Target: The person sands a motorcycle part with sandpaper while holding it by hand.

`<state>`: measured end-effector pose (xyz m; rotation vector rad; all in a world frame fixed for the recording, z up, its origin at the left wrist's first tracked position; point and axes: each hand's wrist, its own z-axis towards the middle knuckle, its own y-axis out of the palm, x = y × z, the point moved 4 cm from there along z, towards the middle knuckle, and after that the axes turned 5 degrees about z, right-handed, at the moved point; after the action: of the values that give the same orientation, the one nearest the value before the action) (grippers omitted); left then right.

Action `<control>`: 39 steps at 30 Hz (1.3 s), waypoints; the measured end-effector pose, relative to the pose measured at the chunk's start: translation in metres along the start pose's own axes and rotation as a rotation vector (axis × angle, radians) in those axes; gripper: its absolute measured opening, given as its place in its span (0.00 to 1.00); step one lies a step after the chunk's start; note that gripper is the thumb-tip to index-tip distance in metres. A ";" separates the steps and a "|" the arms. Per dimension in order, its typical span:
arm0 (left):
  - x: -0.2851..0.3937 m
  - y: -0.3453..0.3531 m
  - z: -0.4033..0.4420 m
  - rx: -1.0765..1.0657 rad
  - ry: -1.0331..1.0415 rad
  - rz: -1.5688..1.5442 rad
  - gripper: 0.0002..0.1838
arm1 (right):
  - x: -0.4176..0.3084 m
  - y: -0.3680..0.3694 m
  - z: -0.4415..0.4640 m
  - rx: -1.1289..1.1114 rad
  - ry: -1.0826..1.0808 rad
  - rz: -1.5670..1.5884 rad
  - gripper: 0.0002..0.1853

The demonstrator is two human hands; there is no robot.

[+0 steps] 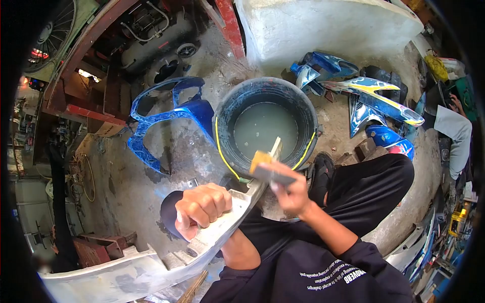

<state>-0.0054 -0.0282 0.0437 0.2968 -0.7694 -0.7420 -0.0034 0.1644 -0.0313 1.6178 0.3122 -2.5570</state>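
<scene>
A long motorcycle body panel (121,275), whitish with grey patches, slants from the lower left up to the bucket, its narrow tip over the rim. My left hand (202,209) is closed around the panel's edge near its middle. In my right hand (289,193) is a sanding pad (270,171), yellow on one side with a dark grey sheet, smeared by motion. It lies against or just over the panel's narrow end; contact cannot be made out. Beyond my hands stands a black bucket (225,108) with a yellow-sleeved handle, partly filled with cloudy grey water (265,126).
A blue plastic fairing (194,113) lies on the concrete floor left of the bucket. Several blue, white and yellow body panels (376,96) are piled on the right. An air compressor tank (159,43) sits at the upper left. Another person's hand (457,105) shows at the far right.
</scene>
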 end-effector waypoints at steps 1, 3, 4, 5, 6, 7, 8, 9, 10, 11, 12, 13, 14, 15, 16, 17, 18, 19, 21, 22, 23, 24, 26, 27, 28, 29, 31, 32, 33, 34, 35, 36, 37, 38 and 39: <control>-0.001 0.000 0.000 0.042 -0.008 0.013 0.27 | 0.022 -0.002 -0.002 0.056 0.026 -0.118 0.15; -0.001 0.001 0.000 0.021 -0.017 0.030 0.27 | 0.068 -0.018 0.000 0.096 0.180 -0.222 0.15; -0.002 0.002 0.001 0.000 -0.024 0.048 0.28 | 0.072 -0.022 0.004 0.098 0.179 -0.223 0.15; -0.003 0.003 0.002 0.000 -0.025 0.049 0.28 | 0.076 -0.025 0.007 0.097 0.159 -0.223 0.15; -0.003 0.005 0.003 -0.006 -0.020 0.052 0.28 | 0.077 -0.025 0.006 0.095 0.141 -0.223 0.15; -0.004 0.005 0.003 -0.011 -0.016 0.054 0.28 | 0.065 -0.021 0.006 0.095 0.144 -0.223 0.15; -0.004 0.005 0.003 -0.011 -0.016 0.053 0.28 | 0.047 -0.014 0.001 0.039 0.119 -0.126 0.16; -0.004 0.002 0.002 0.003 -0.019 0.047 0.28 | 0.025 -0.006 -0.001 -0.018 0.094 -0.028 0.16; -0.003 -0.001 0.001 0.018 -0.023 0.043 0.28 | 0.002 -0.002 -0.001 -0.048 0.074 0.067 0.16; -0.002 -0.002 0.001 0.020 -0.025 0.045 0.28 | -0.016 0.002 -0.001 -0.078 0.054 0.161 0.17; -0.002 -0.002 0.001 0.011 -0.020 0.019 0.28 | -0.022 0.003 -0.002 -0.083 0.013 0.135 0.18; -0.002 -0.002 0.001 0.000 -0.014 -0.008 0.28 | -0.019 0.003 -0.001 -0.083 0.013 0.134 0.18; -0.003 -0.002 0.000 -0.001 -0.014 -0.007 0.28 | -0.010 0.000 0.000 -0.033 0.037 0.084 0.17; -0.005 -0.002 -0.001 0.027 -0.008 -0.001 0.27 | 0.002 -0.002 -0.001 0.016 0.061 0.032 0.16; -0.006 -0.002 -0.001 0.054 0.001 0.002 0.27 | 0.026 -0.002 -0.003 0.101 0.183 -0.056 0.13; -0.007 -0.002 0.000 0.052 0.002 0.000 0.27 | 0.047 -0.008 -0.006 0.127 0.299 -0.113 0.12; -0.008 0.000 0.001 0.039 -0.006 0.035 0.27 | 0.054 -0.013 -0.001 0.146 0.328 -0.096 0.12; -0.009 0.000 0.003 0.025 -0.014 0.072 0.27 | 0.059 -0.016 0.001 0.163 0.356 -0.076 0.13; -0.010 0.000 0.005 -0.003 -0.013 0.088 0.27 | 0.038 -0.005 -0.002 0.047 0.143 -0.128 0.13; -0.011 0.002 0.003 -0.027 -0.017 0.097 0.27 | 0.014 0.001 0.000 0.029 0.139 -0.017 0.15; -0.011 0.002 0.003 -0.025 -0.017 0.095 0.27 | -0.010 0.006 0.003 -0.015 0.035 0.043 0.16; -0.010 0.001 0.002 -0.005 -0.029 0.082 0.27 | -0.026 0.009 0.005 -0.045 0.026 0.085 0.16; -0.007 0.000 0.001 0.016 -0.044 0.078 0.27 | -0.035 0.013 0.002 -0.047 0.061 0.145 0.16; -0.006 -0.001 0.002 0.008 -0.024 0.049 0.27 | -0.030 0.014 0.002 -0.049 0.058 0.149 0.16; -0.006 -0.001 0.002 0.001 -0.004 0.016 0.27 | -0.019 0.011 0.002 0.001 0.022 0.065 0.15; -0.005 -0.002 0.001 -0.001 -0.003 0.015 0.27 | -0.006 0.007 0.000 0.053 -0.012 -0.021 0.15; -0.004 -0.004 -0.002 0.035 0.028 0.028 0.26 | 0.043 -0.003 -0.009 0.136 0.231 -0.077 0.12; -0.004 -0.002 -0.002 0.032 0.029 0.024 0.26 | 0.053 -0.011 -0.004 0.156 0.261 -0.088 0.12; -0.004 0.000 -0.001 0.016 0.003 0.027 0.26 | 0.055 -0.016 0.005 0.176 0.289 -0.098 0.13; -0.004 0.001 0.000 -0.001 -0.022 0.031 0.26 | 0.048 -0.017 0.010 0.159 0.215 -0.156 0.14; -0.004 0.002 0.000 -0.001 -0.020 0.032 0.26 | 0.040 -0.015 0.007 0.158 0.212 -0.156 0.14; -0.005 0.003 0.000 0.028 -0.015 0.039 0.26 | 0.015 -0.006 0.007 0.089 0.136 -0.051 0.15; -0.006 0.004 0.000 0.058 -0.009 0.044 0.26 | -0.008 0.001 0.005 0.020 0.059 0.052 0.16; -0.005 0.003 0.003 0.000 -0.011 0.055 0.27 | -0.023 0.006 0.001 -0.024 0.009 0.078 0.16; -0.004 0.005 0.003 0.001 -0.010 0.055 0.27 | -0.035 0.010 0.000 -0.067 -0.041 0.105 0.16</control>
<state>-0.0069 -0.0219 0.0456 0.2716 -0.7847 -0.6915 0.0140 0.1540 -0.0007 1.5143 0.2973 -2.4713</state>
